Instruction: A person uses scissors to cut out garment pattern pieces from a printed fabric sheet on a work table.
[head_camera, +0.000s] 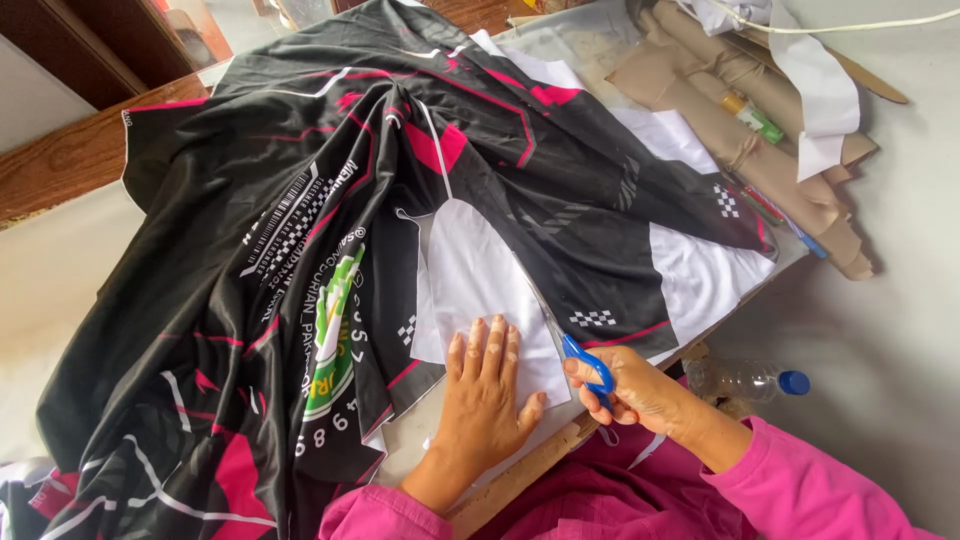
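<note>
We press our left hand (487, 385) flat on the white paper pattern (480, 285) over the black printed fabric (300, 250). At three o'clock of it, our right hand (640, 395) grips blue-handled scissors (570, 340), blades along the pattern's edge.

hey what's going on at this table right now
A person in pink sleeves is cutting printed sports fabric. The left hand lies flat on a white panel of the black, pink and white fabric, pinning it to the table. The right hand holds blue-handled scissors, blades running along the panel's right edge. Brown paper rolls lie at the table's far side, and a plastic bottle sits below the edge.
</note>
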